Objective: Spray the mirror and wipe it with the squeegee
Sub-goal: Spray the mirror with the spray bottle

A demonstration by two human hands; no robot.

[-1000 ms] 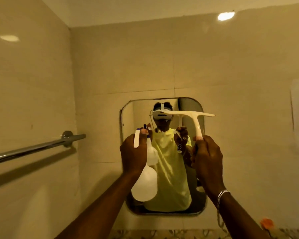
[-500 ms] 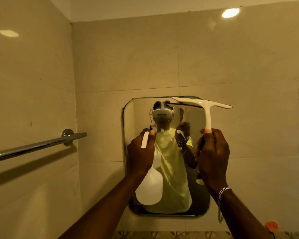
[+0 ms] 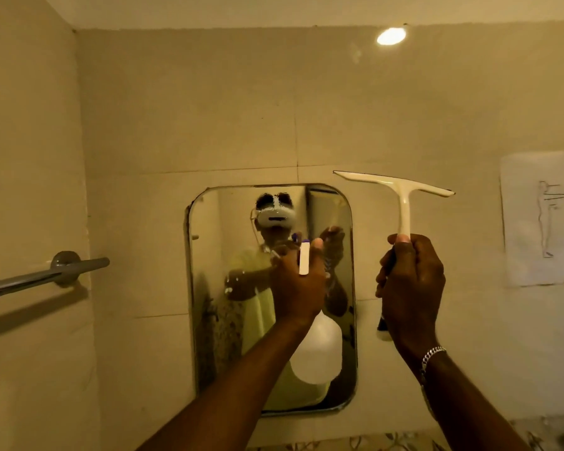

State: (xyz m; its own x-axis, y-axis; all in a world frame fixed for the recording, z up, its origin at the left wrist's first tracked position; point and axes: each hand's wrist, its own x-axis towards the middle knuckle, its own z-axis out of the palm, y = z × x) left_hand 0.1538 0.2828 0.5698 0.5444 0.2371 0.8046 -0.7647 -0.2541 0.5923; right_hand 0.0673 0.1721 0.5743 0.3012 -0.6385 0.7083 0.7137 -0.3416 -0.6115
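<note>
A rounded rectangular mirror [image 3: 215,288] hangs on the tiled wall straight ahead, wet and blurred on its left half. My left hand [image 3: 298,284] is raised in front of the mirror, shut on a white spray bottle [image 3: 318,353] whose round body hangs below my fist and whose white trigger shows between my fingers. My right hand [image 3: 411,288] is up to the right of the mirror, shut on the handle of a cream T-shaped squeegee [image 3: 401,190]. The squeegee blade is held off the glass, in front of the wall just right of the mirror's top corner.
A chrome towel bar [image 3: 46,275] juts from the left wall at hand height. A sheet of paper [image 3: 541,219] with a line drawing is stuck to the wall at the right. A patterned surface [image 3: 372,442] shows at the bottom edge.
My right hand has carried the squeegee up and to the right, off the mirror. My left hand with the bottle has shifted right across the glass, and the mirror's left half now looks wet.
</note>
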